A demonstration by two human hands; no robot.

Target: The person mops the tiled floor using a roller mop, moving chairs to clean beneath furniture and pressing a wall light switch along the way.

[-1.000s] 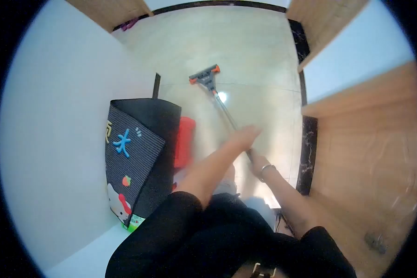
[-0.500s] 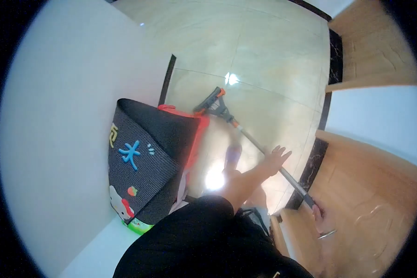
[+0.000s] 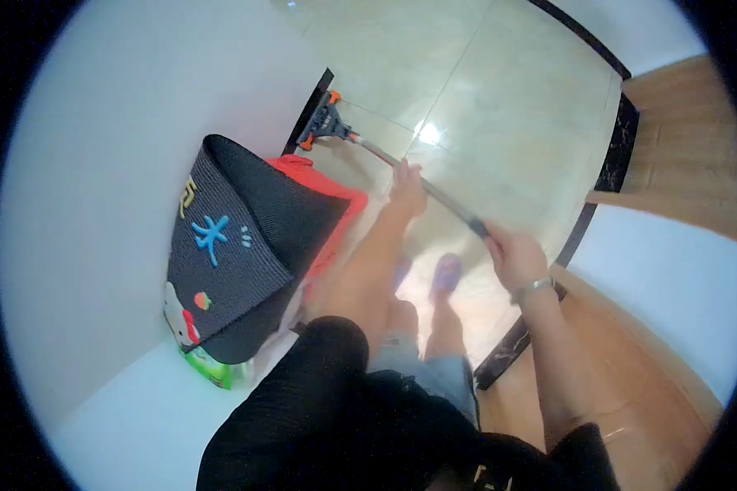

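A sponge mop with a grey pole and a grey-and-orange head slants across the tiled floor. Its head rests at the dark skirting by the wall's end. My left hand is closed around the middle of the pole. At the pole's dark upper end, my right hand grips it, slightly blurred; a metal band circles that wrist. The folded black mat with coloured decorations stands to the left of my left forearm.
Red cloth or plastic edges the folded mat, and a green packet lies below it. A white wall rises on the left. Wooden panels with dark stone bases line the right. My slippered feet stand on glossy tiles.
The mop head has swung up and left to the skirting. My left hand, earlier spread over the pole, now wraps it. My right hand has moved left, away from the wooden panel, with the pole end.
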